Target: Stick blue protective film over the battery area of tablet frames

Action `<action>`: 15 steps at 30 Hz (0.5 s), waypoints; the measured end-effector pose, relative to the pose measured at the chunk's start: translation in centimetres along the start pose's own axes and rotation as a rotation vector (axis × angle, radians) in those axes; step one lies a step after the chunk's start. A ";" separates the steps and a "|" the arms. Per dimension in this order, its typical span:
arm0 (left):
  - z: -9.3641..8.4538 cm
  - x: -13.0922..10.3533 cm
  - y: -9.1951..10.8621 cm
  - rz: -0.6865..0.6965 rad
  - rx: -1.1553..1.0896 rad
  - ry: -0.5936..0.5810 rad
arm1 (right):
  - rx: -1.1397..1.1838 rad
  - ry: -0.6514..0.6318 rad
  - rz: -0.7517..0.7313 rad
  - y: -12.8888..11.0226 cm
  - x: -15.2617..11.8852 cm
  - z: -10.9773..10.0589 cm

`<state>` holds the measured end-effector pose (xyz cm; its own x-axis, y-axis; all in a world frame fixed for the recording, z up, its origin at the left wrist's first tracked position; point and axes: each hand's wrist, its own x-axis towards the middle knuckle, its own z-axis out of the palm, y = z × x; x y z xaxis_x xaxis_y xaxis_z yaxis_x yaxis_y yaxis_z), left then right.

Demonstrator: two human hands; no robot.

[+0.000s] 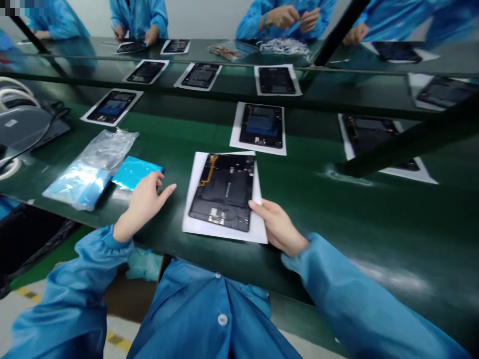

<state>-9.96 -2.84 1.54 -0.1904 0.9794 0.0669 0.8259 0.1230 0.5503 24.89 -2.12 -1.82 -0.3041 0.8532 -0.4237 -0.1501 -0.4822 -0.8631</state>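
In front of me a tablet (224, 194) without its back cover lies on a sheet of white paper (258, 234). Its battery, an orange flex cable and circuit parts show. My right hand (279, 224) grips the right edge of tablet and paper, thumb on top, the other fingers mostly hidden below. My left hand (145, 199) hovers at the near right corner of a stack of bright blue film sheets (135, 172), thumb and fingers apart; I cannot tell whether it touches them. Left of the stack lies a clear plastic bag (88, 174) with more blue sheets inside.
Several opened tablets on white paper stand further back, one with blue film (261, 124) on it. A dark slanted post (411, 134) rises at the right. A grey device (28, 124) with cables sits far left. Co-workers in blue (138, 20) work across the bench.
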 end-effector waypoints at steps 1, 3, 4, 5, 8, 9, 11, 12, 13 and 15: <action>-0.8 0.8 -0.7 -0.016 0.055 0.040 | -0.039 0.021 -0.001 0.2 -0.7 -0.9; -2.3 2.7 -2.3 -0.074 0.114 0.030 | -0.110 0.045 0.003 0.5 -1.7 -2.6; -3.0 3.6 -3.1 -0.109 0.133 -0.030 | -0.145 0.050 0.006 0.6 -2.1 -3.3; -3.6 4.4 -3.7 -0.128 0.133 -0.079 | -0.189 0.055 -0.001 0.7 -2.4 -4.0; -4.7 5.9 -5.0 -0.140 0.072 -0.211 | -0.454 0.155 -0.133 0.8 -3.1 -5.6; -5.0 6.1 -5.2 -0.135 0.042 -0.246 | -0.587 0.235 -0.217 0.9 -3.4 -6.0; -5.4 6.2 -5.4 -0.128 -0.021 -0.315 | -0.834 0.420 -0.393 1.2 -4.0 -6.5; -5.6 6.2 -5.4 -0.125 -0.049 -0.343 | -0.914 0.488 -0.463 1.4 -4.3 -6.5; -5.8 6.2 -5.5 -0.122 -0.073 -0.366 | -0.956 0.521 -0.515 1.6 -4.6 -6.4; -6.0 6.1 -5.4 -0.118 -0.108 -0.392 | -0.965 0.499 -0.571 2.0 -5.1 -5.5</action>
<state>-18.81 1.53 3.97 -0.0469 0.9488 -0.3125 0.7464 0.2412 0.6203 31.32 -6.30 -2.87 0.0021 0.9785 0.2062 0.6783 0.1501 -0.7193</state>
